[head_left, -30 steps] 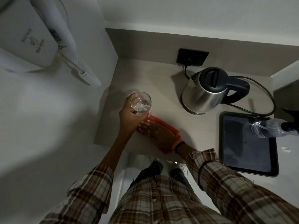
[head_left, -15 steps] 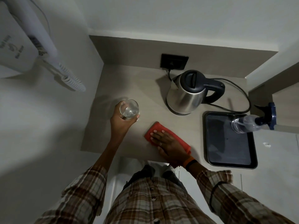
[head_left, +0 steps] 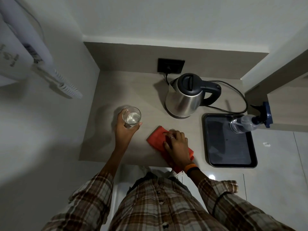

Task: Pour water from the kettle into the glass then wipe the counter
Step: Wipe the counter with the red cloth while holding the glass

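Left hand: forearm extended forward over the counter, fingers wrapped around the lower wall of the glass, thumb on the near side. Glass upright, holding a little water; whether its base touches the counter cannot be told.

Right hand: palm down, fingers spread and slightly bent, pressed flat on the red cloth. It grips nothing; the cloth lies under the palm, its far corner showing ahead of the fingertips and its near end hanging past the counter edge by the wrist. An orange and black band sits on that wrist.

Kettle: upright on its base, lid closed, beyond the right hand and apart from it, handle pointing right. A dark tray lies to the right of the right hand, with a spray bottle above its far corner.
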